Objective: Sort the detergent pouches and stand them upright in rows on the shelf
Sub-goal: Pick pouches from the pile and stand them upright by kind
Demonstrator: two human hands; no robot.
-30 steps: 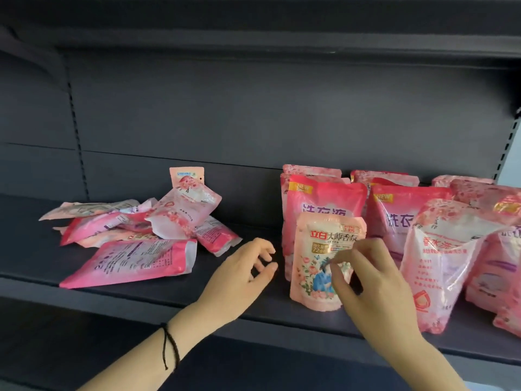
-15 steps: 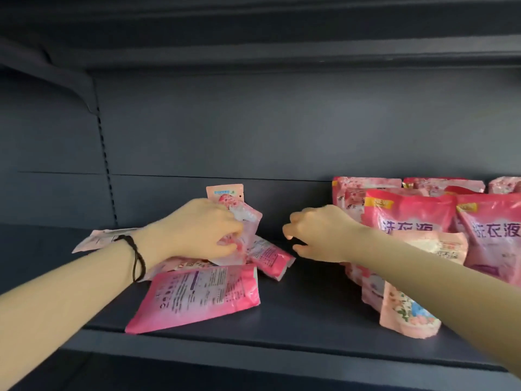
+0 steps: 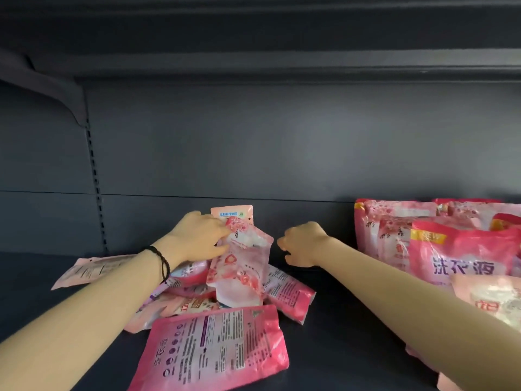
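The left hand grips a pale pouch; its arm hides part of the pile. The right hand curls empty; the rows run off frame.

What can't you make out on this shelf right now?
Head view, pile: partly hidden beneath the left forearm and the pale pouch the left hand grips.
Head view, standing pouches: cut off by the right edge, so no count.
Head view, flat pouch: small print unreadable.
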